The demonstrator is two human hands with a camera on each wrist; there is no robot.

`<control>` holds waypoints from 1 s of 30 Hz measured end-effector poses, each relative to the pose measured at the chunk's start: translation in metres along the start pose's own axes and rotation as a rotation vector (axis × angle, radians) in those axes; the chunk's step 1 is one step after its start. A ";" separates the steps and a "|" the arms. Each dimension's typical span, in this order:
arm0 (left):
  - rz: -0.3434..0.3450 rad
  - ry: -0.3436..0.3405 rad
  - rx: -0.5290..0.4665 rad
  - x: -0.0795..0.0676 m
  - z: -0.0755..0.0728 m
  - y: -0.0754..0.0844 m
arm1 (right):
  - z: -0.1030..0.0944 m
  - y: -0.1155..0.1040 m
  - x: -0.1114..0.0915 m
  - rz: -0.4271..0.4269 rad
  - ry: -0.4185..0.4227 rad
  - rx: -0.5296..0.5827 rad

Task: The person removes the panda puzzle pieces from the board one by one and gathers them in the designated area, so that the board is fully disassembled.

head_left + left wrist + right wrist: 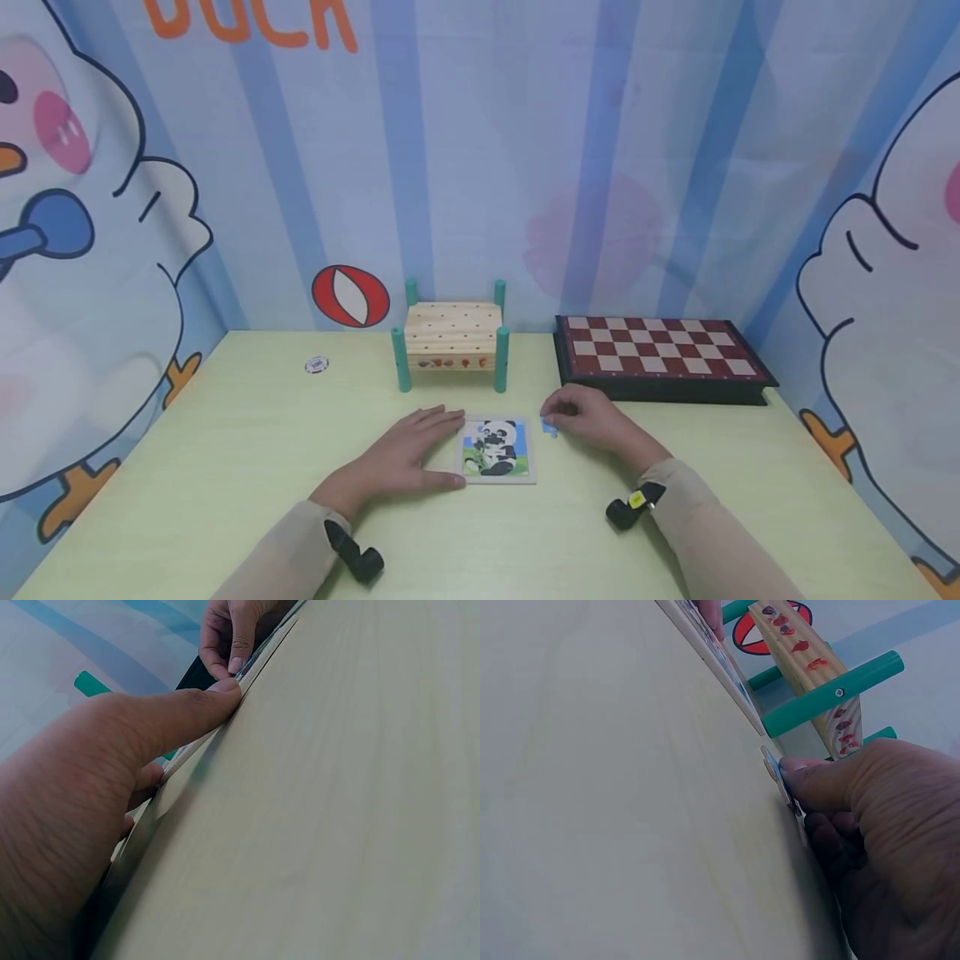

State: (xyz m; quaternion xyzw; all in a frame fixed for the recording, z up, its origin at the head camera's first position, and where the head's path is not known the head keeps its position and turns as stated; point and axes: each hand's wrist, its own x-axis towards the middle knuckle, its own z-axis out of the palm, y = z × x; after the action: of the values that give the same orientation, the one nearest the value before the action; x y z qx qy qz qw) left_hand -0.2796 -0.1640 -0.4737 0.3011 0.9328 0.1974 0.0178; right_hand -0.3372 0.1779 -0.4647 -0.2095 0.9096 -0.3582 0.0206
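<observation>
A square panda jigsaw puzzle (498, 450) in a pale tray lies flat on the table. At its left side my left hand (401, 457) has its fingers and thumb stretched out, touching the tray's upper and lower left corners. In the left wrist view, the thumb of the left hand (127, 750) presses the tray's edge (262, 664). Just right of the tray, my right hand (596, 419) pinches a small blue puzzle piece (549, 427) between thumb and fingers. The right wrist view shows that puzzle piece (776, 774) tilted near the tabletop, apart from the tray.
Behind the puzzle stands a small wooden peg bench (453, 333) with green legs. A folded checkered game board (660, 350) lies at the back right, close beyond the right hand. A round chip (317, 365) rests at the back left, and a printed curtain (487, 167) hangs behind the table.
</observation>
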 end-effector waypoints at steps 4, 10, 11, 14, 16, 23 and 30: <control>-0.003 -0.001 -0.003 0.000 0.000 0.000 | 0.000 0.000 0.000 0.016 -0.001 0.001; 0.002 -0.005 -0.010 0.000 0.000 0.001 | 0.002 0.002 -0.001 0.038 0.000 0.008; 0.003 -0.006 -0.009 0.000 0.000 0.001 | 0.002 0.002 -0.002 0.035 -0.001 0.009; 0.001 -0.009 -0.007 0.000 0.000 0.001 | 0.002 0.002 -0.002 0.024 -0.006 0.008; 0.000 -0.009 -0.005 0.000 0.000 0.001 | 0.001 0.001 -0.002 0.019 -0.008 0.010; 0.003 -0.006 0.001 0.000 -0.002 0.001 | 0.000 -0.004 -0.002 0.026 -0.007 0.021; -0.008 -0.017 -0.010 -0.001 -0.003 0.003 | 0.000 0.000 -0.001 0.029 -0.002 0.025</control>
State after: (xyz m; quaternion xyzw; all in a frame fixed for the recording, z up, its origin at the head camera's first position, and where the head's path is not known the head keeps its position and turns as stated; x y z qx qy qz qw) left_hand -0.2779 -0.1631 -0.4698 0.2990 0.9327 0.1996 0.0279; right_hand -0.3359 0.1781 -0.4648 -0.1965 0.9080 -0.3690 0.0294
